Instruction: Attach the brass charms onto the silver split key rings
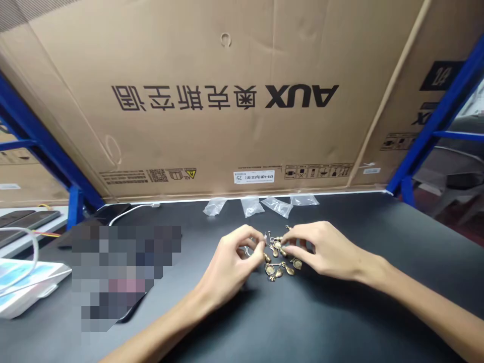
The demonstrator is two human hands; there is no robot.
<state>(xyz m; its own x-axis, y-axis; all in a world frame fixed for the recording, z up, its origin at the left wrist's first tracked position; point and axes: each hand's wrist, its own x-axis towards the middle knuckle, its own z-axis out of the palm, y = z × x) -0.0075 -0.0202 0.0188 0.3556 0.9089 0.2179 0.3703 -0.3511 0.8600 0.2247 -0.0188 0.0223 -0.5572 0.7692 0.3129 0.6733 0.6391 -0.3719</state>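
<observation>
Small bronze-coloured metal charms (269, 270) lie in a loose cluster on the black tabletop, some rounded and some drop-shaped. On the cluster's left side, my left hand (234, 259) is closed, thumb and index finger pinched together at the edge of the charms. What sits in that pinch is too small to make out; pale thin loops show behind the fingers. From the right, my right hand (321, 249) reaches in with thumb and forefinger closed on a bronze charm (283, 251). Another round charm (297, 263) lies just below its thumb.
Several clear plastic bags (251, 206) lie along the back edge, before a big cardboard box (242, 136). Blue metal posts (438, 116) flank the table. At left are a white cable (132, 210), a blurred-out patch (124, 272) and a white-and-blue box (30, 287).
</observation>
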